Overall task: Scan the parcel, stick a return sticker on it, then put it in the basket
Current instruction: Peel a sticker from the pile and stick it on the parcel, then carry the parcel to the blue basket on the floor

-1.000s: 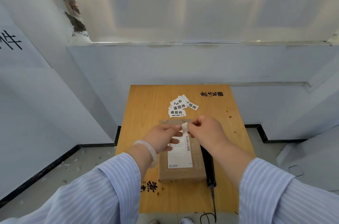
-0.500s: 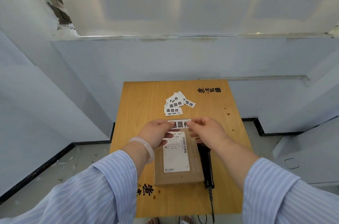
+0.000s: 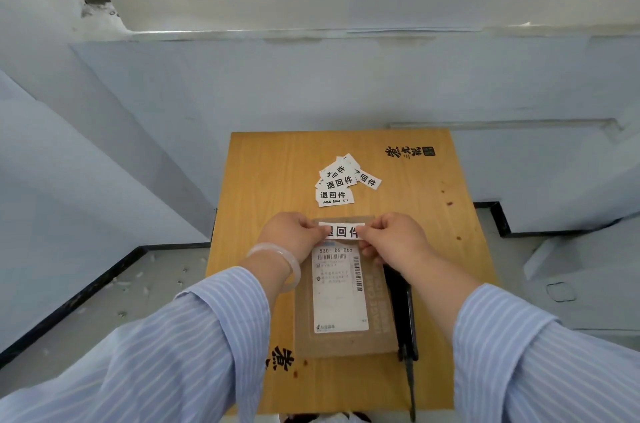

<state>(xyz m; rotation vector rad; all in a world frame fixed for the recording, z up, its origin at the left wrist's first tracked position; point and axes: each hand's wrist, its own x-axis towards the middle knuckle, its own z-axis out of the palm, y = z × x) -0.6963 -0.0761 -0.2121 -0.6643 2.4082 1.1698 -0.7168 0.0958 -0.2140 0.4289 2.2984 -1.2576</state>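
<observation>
Left hand (image 3: 290,235): pinching the left end of the return sticker (image 3: 341,230) between thumb and fingers, narrow grip. Pale bangle (image 3: 281,259) on that wrist, striped sleeve (image 3: 166,346) below it.

Return sticker: white strip with black characters, held flat and level between both hands, over the far end of the parcel (image 3: 344,291), at 12 o'clock from the shipping label (image 3: 339,291). Can't tell whether it's already touching the cardboard or just above it.

Parcel: flat brown cardboard box lying on the wooden table (image 3: 277,163), near half, long axis running 12 to 6. Shipping label face up, barcode along its right edge.

Loose sticker pile (image 3: 341,183): several more of the same white strips, overlapping, on the table at 12 o'clock from the parcel, apart from it.

Right hand (image 3: 393,238): pinching the right end of the sticker, same narrow thumb-and-finger grip. Lower fingers curl down by the parcel's far right corner.

Scanner (image 3: 401,305): black, lying on the table just beside the parcel's right edge, at 3 o'clock from it, cable (image 3: 410,388) running off toward 6 over the near table edge.

No basket in view.
</observation>
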